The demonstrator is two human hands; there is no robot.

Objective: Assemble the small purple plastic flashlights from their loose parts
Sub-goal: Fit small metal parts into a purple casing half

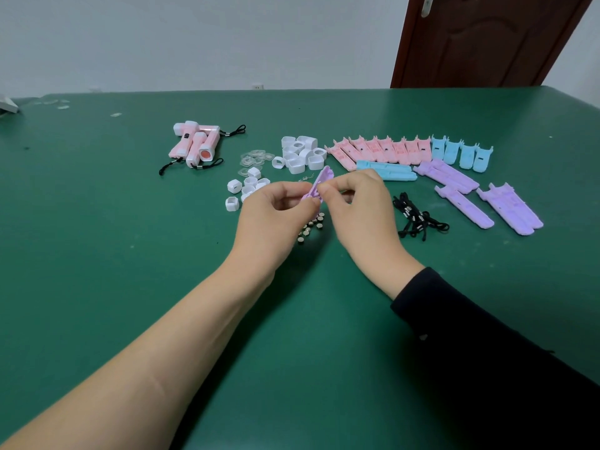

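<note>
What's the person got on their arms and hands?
The left hand and right hand are bare: no gloves, rings or watch showing. A long black sleeve covers the right arm to the wrist; the left arm shows no sleeve.

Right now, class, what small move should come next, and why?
Probably the right hand should press its pinch home into the purple shell half: the left hand grips the shell, the right pinches at its edge; the part itself is hidden.
</note>
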